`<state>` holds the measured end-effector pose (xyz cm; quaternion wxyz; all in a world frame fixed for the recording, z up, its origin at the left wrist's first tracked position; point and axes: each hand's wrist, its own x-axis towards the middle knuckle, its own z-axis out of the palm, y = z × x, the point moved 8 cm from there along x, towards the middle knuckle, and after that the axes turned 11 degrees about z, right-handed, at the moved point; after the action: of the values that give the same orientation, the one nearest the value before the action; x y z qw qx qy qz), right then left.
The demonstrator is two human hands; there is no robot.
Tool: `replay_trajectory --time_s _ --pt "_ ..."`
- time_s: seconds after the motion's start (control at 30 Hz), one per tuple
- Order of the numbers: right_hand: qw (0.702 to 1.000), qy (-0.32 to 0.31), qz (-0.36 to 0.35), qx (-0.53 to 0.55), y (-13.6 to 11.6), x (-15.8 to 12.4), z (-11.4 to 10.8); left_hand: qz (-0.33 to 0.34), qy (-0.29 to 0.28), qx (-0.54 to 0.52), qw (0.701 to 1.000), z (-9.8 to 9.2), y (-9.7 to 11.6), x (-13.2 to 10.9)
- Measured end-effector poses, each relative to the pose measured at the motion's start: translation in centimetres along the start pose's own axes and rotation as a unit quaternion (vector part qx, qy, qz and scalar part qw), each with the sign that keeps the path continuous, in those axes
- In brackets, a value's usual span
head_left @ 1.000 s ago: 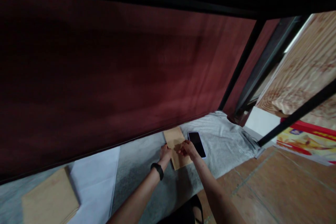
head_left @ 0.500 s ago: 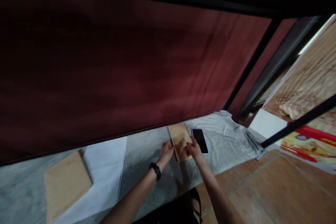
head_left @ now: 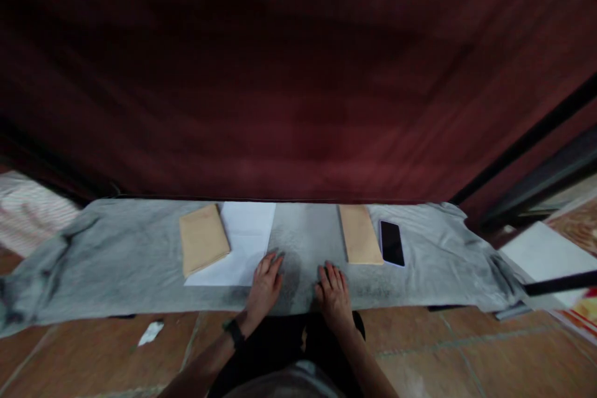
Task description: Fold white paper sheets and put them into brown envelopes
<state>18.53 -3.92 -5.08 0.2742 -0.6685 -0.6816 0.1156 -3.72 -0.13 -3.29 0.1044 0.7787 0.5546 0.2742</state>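
My left hand [head_left: 265, 286], with a dark band on its wrist, rests with fingers out at the lower right edge of a white sheet [head_left: 245, 236]; whether it touches the sheet I cannot tell. My right hand [head_left: 334, 292] lies flat on the grey cloth [head_left: 305, 230], fingers extended, holding nothing. Beyond it to the right is a narrow tan paper piece [head_left: 360, 236], like an envelope or small paper bag. A phone [head_left: 392, 242] with a dark screen lies right beside that. At left, a thicker tan folded paper stack [head_left: 203, 239] partly covers the white sheet.
A dark red panel [head_left: 298, 106] rises behind the cloth-covered surface. Dark bars [head_left: 527, 137] frame the right side. A white box-like object [head_left: 550, 255] stands at far right. Tiled floor [head_left: 420, 354] lies below, with a crumpled white scrap [head_left: 150, 333] on it.
My hands have left the narrow tan paper and come back toward my body, resting on the cloth. The paper stays beside the phone. The view has swung left.
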Motion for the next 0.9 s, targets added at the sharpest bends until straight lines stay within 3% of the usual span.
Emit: replay_trajectory --time_s 0.17,0.4,0.47,0.6,0.73,0.9 --pt "0.994 0.025 -0.038 -0.099 -0.5 -0.4 1.1 -0.063 0.019 0.127 0.990 -4.8 -6.2 -1.5" --pt "0.986 0.067 -0.075 -0.134 -0.3 -1.0 1.1 -0.134 0.066 0.240 0.959 -9.8 -11.4 -2.3" --pt "0.989 0.072 -0.068 -0.108 -0.2 -0.8 1.0 -0.079 0.041 0.215 0.973 -9.2 -11.0 -2.3" --pt "0.998 0.051 -0.027 0.005 -1.2 0.9 1.7 0.062 -0.061 0.150 0.985 -5.4 -7.6 -3.3" --pt "0.991 -0.035 0.002 0.129 -4.8 3.3 4.3 0.032 -0.077 0.166 0.983 -3.6 -6.2 -4.1" --pt "0.986 -0.085 0.022 0.144 -7.9 4.3 6.2 0.023 -0.111 0.151 0.982 -3.7 -5.6 -3.5"
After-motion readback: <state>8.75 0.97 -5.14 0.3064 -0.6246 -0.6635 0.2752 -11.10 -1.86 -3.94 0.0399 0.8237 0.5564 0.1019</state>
